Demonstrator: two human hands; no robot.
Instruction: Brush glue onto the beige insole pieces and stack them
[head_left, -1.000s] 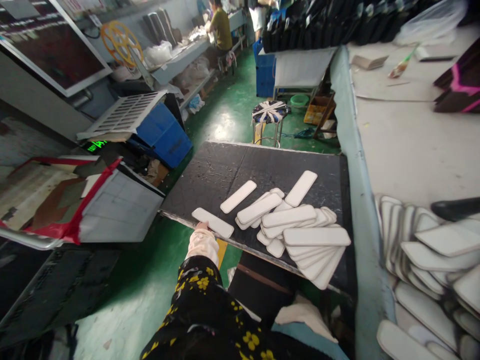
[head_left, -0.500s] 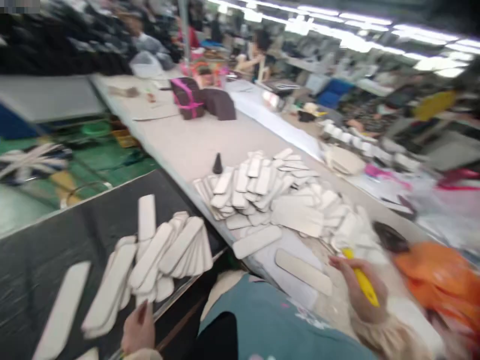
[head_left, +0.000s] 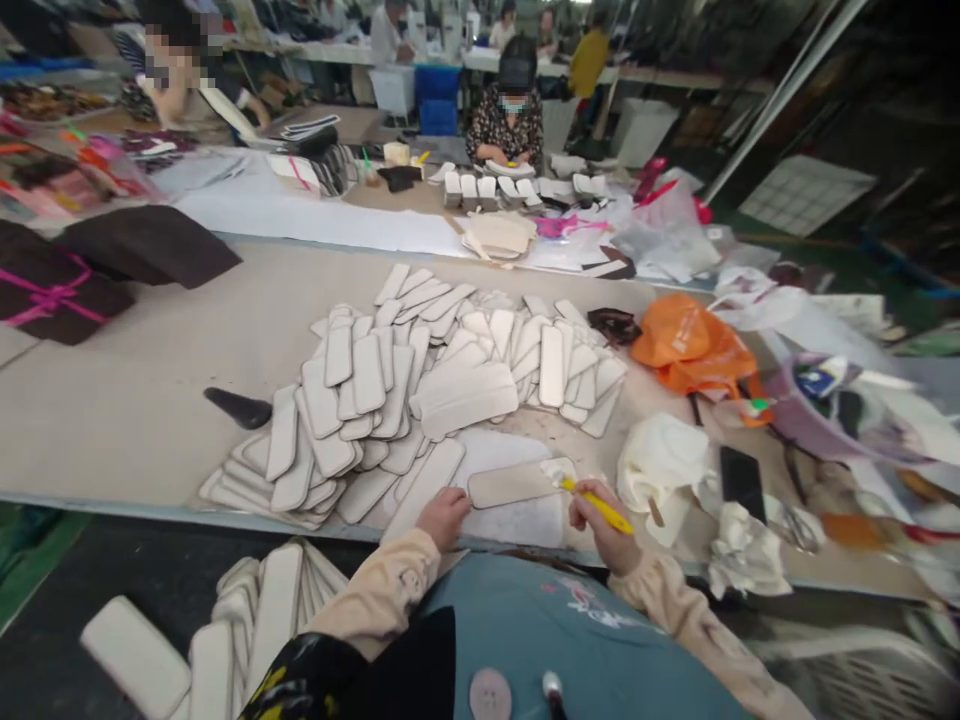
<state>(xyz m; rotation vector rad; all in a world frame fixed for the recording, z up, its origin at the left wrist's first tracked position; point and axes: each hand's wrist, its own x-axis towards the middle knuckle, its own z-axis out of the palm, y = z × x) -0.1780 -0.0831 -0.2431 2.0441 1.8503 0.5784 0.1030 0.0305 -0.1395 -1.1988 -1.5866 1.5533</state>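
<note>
A single flat beige strip (head_left: 512, 484) lies on a white pad (head_left: 504, 478) at the near edge of the long table (head_left: 120, 400). My left hand (head_left: 444, 516) rests closed on the table at the strip's left end, touching it. My right hand (head_left: 604, 528) is shut on a yellow-handled brush (head_left: 598, 505), whose tip meets the strip's right end. A big heap of similar beige strips (head_left: 420, 385) fans out just behind. More strips (head_left: 247, 620) lie on a black board at the lower left.
An orange plastic bag (head_left: 694, 345), white cloths (head_left: 664, 460) and a dark phone (head_left: 742, 482) lie to the right. Dark bundles tied with pink ribbon (head_left: 52, 290) sit at the far left. A black cone (head_left: 238, 408) lies left of the heap. Other people work at tables behind.
The view has swung right from the black board to the long table. My left hand left the board's strips and came to the single strip; my right hand brought the brush to it.
</note>
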